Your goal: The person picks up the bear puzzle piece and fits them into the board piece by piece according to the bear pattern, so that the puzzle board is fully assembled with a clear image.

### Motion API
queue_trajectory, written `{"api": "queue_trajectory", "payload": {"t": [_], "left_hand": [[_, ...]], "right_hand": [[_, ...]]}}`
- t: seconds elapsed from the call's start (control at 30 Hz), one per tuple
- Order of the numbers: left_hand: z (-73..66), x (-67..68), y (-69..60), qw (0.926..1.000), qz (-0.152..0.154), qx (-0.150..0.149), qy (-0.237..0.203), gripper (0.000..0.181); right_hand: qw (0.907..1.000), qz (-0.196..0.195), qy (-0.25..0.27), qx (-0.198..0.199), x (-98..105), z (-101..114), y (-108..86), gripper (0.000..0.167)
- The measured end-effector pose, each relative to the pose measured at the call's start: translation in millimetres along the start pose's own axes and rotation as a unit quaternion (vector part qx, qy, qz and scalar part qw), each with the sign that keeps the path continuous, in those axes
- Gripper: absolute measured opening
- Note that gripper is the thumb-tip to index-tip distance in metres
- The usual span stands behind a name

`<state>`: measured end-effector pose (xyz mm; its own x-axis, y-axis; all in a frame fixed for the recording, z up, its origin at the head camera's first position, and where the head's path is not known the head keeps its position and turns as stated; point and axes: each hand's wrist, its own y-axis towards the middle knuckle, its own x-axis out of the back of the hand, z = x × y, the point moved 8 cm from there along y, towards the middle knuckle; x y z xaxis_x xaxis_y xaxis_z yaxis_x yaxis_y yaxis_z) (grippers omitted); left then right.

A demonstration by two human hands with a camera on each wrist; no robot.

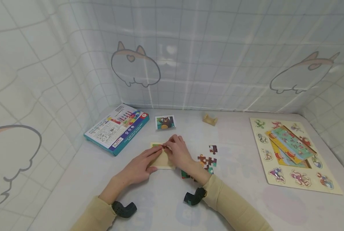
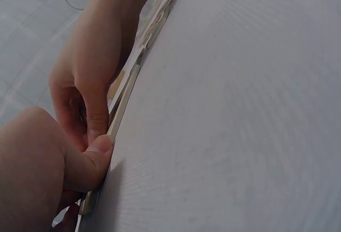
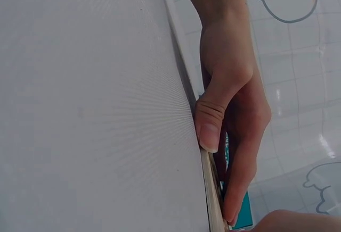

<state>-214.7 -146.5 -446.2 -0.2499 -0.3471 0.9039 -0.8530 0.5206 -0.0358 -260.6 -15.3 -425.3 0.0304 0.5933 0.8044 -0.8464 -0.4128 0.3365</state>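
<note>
A small pale wooden puzzle board point(image 1: 165, 164) lies on the table before me, with a green patch at its far left corner. My left hand point(image 1: 138, 166) holds it from the left, thumb at its near edge and fingers reaching over it. My right hand point(image 1: 179, 152) leans over the board and pinches a small reddish-brown puzzle piece point(image 1: 163, 147) near the left fingertips; the fingers hide most of it. In the left wrist view, the left thumb point(image 2: 101, 144) presses the board's edge. Loose puzzle pieces point(image 1: 209, 161) lie right of the board, partly behind my right forearm.
A bear picture card point(image 1: 165, 122) lies beyond the board, and a small wooden stand point(image 1: 210, 120) is right of it. A boxed toy set point(image 1: 117, 128) lies at the left. On the right, a large animal peg board point(image 1: 262, 166) bears colourful boards point(image 1: 293, 146).
</note>
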Motion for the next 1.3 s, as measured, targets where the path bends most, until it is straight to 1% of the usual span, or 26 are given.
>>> {"api": "queue_trajectory", "payload": {"t": [0.27,0.7,0.9,1.03,1.2,1.3], "left_hand": [[0.8,-0.8,-0.2,1.0000,0.000,0.001,-0.002,0.068],[-1.2,0.1,0.6,1.0000,0.003,0.001,-0.007,0.068],[0.5,-1.2,0.6,1.0000,0.004,0.002,-0.009,0.068],[1.3,-1.6,0.3,1.0000,0.002,0.004,-0.006,0.067],[1.4,-1.8,-0.1,1.0000,0.002,0.007,-0.005,0.067],[1.1,-1.3,-0.4,1.0000,0.000,0.007,-0.002,0.068]], "right_hand": [[1.0000,0.007,0.004,-0.004,-1.6,-0.6,-0.5,0.015],[0.9994,0.025,-0.018,-0.013,-5.2,0.0,-0.3,0.016],[0.9993,0.031,-0.021,-0.006,-1.8,2.1,-0.6,0.017],[0.9990,0.043,-0.015,-0.001,0.5,1.0,-0.3,0.023],[0.9974,0.068,0.018,-0.017,5.3,-3.7,-2.7,0.036],[0.9965,0.072,0.037,-0.020,9.9,-5.5,-5.7,0.040]]}}
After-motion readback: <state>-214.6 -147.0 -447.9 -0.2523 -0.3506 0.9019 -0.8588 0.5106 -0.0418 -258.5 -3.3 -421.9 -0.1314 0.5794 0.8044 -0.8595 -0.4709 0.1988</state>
